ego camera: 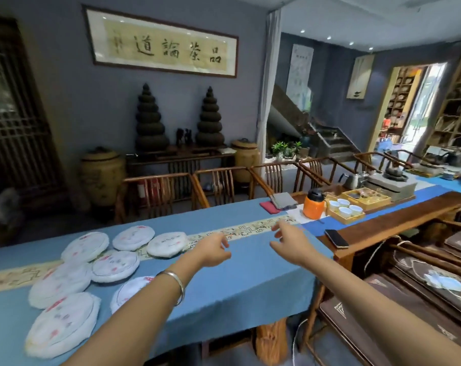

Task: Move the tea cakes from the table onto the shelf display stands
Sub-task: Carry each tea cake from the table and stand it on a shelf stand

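Tea cakes (85, 247): seven, wrapped white, all left of both hands. Left hand (213, 250), right hand (290, 241): loosely curled, empty.

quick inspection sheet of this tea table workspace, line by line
surface: long table under a blue cloth with a patterned runner down the middle
job's things: seven paper-wrapped tea cakes lie flat at the table's left part, some overlapping, one partly hidden by the left forearm
clutter: orange flask, tray of white cups, phone on the bare wood beyond the cloth
hands: left hand and right hand hover over the cloth, fingers relaxed, holding nothing
cables: a cord hangs off the table's right end
surroundings: wooden chairs, distant shelves
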